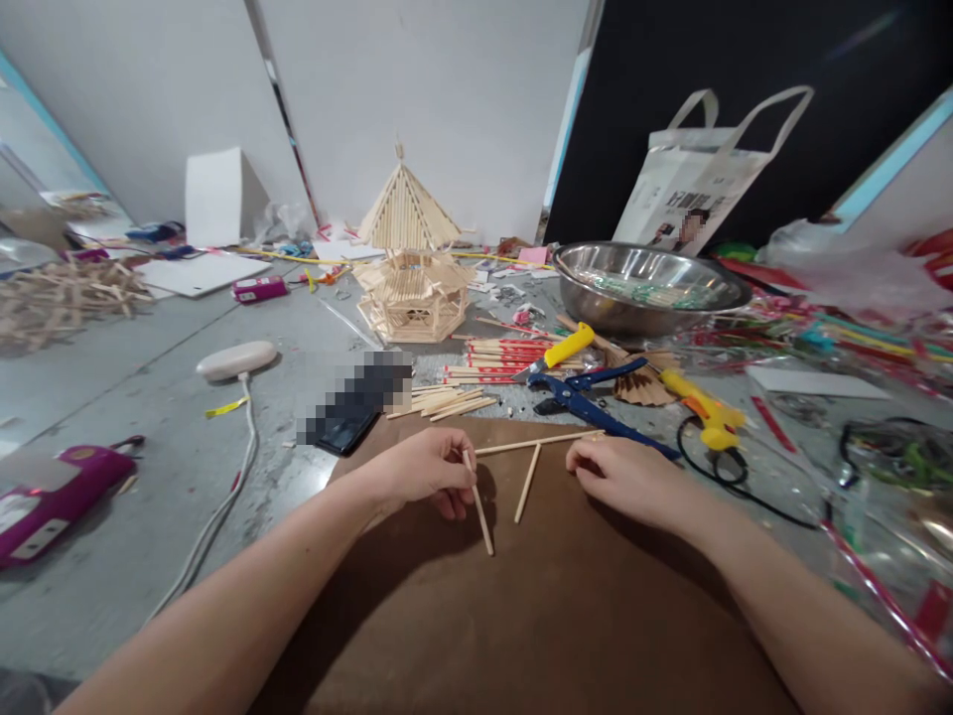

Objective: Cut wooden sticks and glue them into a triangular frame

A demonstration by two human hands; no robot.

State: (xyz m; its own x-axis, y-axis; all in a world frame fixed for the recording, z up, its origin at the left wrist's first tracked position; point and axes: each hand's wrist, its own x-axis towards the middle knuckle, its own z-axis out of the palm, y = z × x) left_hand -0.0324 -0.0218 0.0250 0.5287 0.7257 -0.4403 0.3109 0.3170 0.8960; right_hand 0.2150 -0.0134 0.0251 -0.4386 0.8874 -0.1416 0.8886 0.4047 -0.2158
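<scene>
My left hand (424, 472) rests on a brown board (521, 616) and pinches the top of a short wooden stick (480, 508) that slants down to the right. A second short stick (527, 484) lies just right of it. A long thin stick (532, 443) lies across the board's far edge. My right hand (632, 477) sits curled on the board at the long stick's right end, fingers closed; whether it grips the stick I cannot tell. Blue-handled pliers (588, 397) lie just beyond my right hand.
A wooden stick pavilion model (409, 268) stands at the back centre. A steel bowl (647, 283), a yellow glue gun (704, 412), a yellow-handled cutter (562, 350), loose sticks (447, 400), a phone (346, 422), a white bag (692, 184) and a purple case (52, 497) surround the board.
</scene>
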